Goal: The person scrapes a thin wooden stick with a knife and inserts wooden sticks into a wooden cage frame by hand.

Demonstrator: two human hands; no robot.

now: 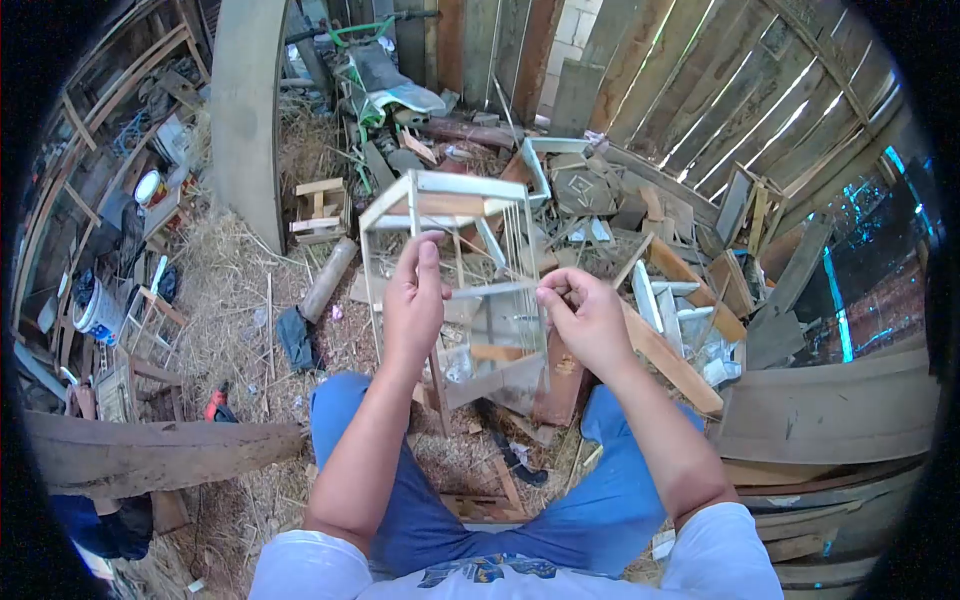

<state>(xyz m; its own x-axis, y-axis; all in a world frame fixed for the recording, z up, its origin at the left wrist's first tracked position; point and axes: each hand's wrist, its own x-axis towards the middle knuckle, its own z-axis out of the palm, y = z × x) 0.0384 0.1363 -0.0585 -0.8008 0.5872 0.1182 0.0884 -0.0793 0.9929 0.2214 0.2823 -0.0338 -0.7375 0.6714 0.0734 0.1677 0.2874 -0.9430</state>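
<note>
A small wooden frame (470, 183) with thin upright sticks on its right side stands between my knees, upright and slightly tilted. My left hand (417, 290) is closed at the frame's front left post, thumb pointing up. My right hand (585, 315) pinches at the right side, thumb and forefinger together near the thin sticks; what lies between the fingertips is too small to make out. A light strip (495, 289) runs across the frame between my two hands. Clear panels seem to cover the lower part.
Scrap wood (670, 355) lies piled at the right. A log (328, 280) and straw cover the ground at the left, with a white bucket (100, 315) farther out. A wide board (247, 120) stands upright behind. Planks (165, 452) flank me on both sides.
</note>
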